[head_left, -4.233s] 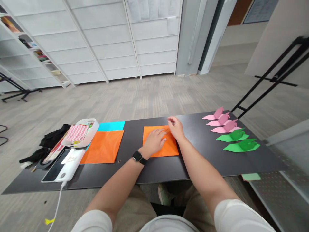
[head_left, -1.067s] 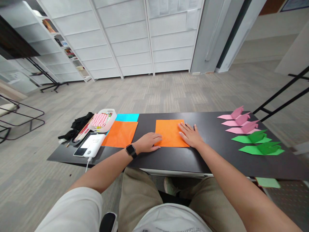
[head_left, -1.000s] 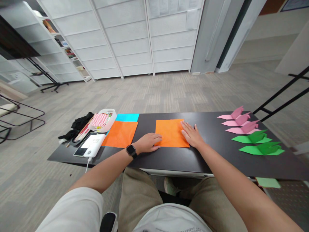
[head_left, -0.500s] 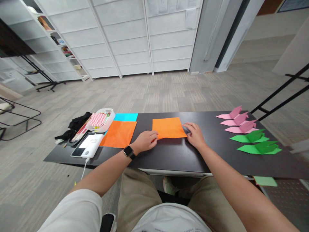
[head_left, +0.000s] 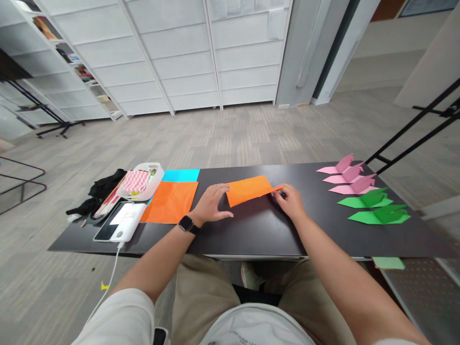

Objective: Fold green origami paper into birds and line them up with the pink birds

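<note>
A sheet of orange paper (head_left: 249, 189) is tilted up off the dark table between my hands. My right hand (head_left: 290, 200) pinches its right corner. My left hand (head_left: 214, 203), with a watch on the wrist, is beside the left edge, thumb spread away from the fingers; its fingertips are at the upper left corner, and whether they touch it I cannot tell. Left of that hand lies a stack of orange paper (head_left: 172, 203), with blue paper (head_left: 182, 175) showing behind it.
Pink folded paper birds (head_left: 347, 177) and green ones (head_left: 381, 214) stand in a row on the table (head_left: 251, 237) at right. At left are a white basket (head_left: 155, 184), a phone (head_left: 113, 223), a white power bank with a cable (head_left: 128, 224), and a black cloth item (head_left: 108, 184).
The orange sheet has gone from lying nearly flat to tilted, its right corner lifted in my right hand. My left hand's thumb has opened away from the paper. The view has shifted slightly.
</note>
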`<state>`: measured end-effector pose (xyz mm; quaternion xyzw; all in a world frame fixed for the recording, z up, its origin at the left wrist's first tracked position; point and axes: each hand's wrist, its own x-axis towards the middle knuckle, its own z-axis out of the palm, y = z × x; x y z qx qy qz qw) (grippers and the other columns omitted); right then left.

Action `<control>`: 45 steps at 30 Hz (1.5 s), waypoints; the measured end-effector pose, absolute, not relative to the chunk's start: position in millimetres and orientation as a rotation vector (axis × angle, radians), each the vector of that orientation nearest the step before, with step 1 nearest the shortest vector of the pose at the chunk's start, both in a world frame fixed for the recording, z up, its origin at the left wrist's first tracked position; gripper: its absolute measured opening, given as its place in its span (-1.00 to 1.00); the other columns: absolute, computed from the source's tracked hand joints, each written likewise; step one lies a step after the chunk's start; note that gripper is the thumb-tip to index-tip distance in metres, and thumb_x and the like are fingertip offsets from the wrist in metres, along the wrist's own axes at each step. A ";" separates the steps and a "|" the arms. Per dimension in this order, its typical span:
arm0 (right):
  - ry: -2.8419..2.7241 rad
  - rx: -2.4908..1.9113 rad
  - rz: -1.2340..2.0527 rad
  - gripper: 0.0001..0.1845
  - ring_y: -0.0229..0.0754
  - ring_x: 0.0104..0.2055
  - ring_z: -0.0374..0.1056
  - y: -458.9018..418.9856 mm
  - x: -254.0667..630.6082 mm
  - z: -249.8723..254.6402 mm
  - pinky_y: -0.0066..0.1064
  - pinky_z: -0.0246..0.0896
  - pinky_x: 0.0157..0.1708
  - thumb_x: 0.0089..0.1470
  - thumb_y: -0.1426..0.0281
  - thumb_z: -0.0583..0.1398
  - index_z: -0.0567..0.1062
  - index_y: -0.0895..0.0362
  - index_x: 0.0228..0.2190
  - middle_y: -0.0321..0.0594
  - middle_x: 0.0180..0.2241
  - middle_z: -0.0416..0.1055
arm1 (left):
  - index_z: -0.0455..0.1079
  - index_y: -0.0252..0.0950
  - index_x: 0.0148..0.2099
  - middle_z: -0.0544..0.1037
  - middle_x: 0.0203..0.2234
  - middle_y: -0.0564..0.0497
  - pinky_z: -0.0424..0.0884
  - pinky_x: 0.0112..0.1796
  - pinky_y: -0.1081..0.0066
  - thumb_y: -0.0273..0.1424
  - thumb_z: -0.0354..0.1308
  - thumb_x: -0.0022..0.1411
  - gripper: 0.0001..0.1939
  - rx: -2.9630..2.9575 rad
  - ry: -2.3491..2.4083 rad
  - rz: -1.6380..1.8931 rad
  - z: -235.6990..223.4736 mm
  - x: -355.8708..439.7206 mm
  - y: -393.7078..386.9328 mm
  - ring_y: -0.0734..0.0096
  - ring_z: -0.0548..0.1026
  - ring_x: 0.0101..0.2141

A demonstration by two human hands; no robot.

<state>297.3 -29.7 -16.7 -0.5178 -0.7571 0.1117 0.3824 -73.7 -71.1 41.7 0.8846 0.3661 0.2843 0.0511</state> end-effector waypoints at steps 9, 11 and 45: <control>-1.863 -1.277 0.384 -0.74 0.00 -0.02 0.52 -27.4 300.4 -12.1 -0.12 0.41 0.09 0.33 0.21 0.13 0.60 0.00 -0.22 -0.13 -0.13 0.62 | 0.53 -0.20 -0.10 0.67 -0.06 -0.09 0.46 0.15 0.08 -0.33 0.18 0.42 -0.89 2.592 1.194 0.984 17.7 -51.7 -41.5 0.18 0.58 0.02; -1.893 -1.280 0.376 -0.74 0.01 0.01 0.52 -27.7 301.2 -9.9 -0.11 0.40 0.10 0.33 0.21 0.14 0.61 0.00 -0.20 -0.13 -0.10 0.62 | 0.55 -0.21 -0.11 0.68 -0.10 -0.08 0.47 0.11 0.09 -0.30 0.18 0.45 -0.85 2.536 1.228 0.987 14.3 -55.3 -38.0 0.19 0.60 -0.03; -2.079 -1.480 0.423 -0.02 0.12 -0.14 0.60 -38.0 304.0 -3.3 0.08 0.42 0.08 0.22 0.30 0.24 -0.03 0.05 0.53 -0.17 -0.25 0.67 | 0.42 -0.23 0.28 0.58 -0.02 -0.16 0.45 0.13 0.02 -0.28 0.14 0.48 -0.61 2.596 1.533 0.966 54.1 -28.9 -64.1 0.04 0.54 0.05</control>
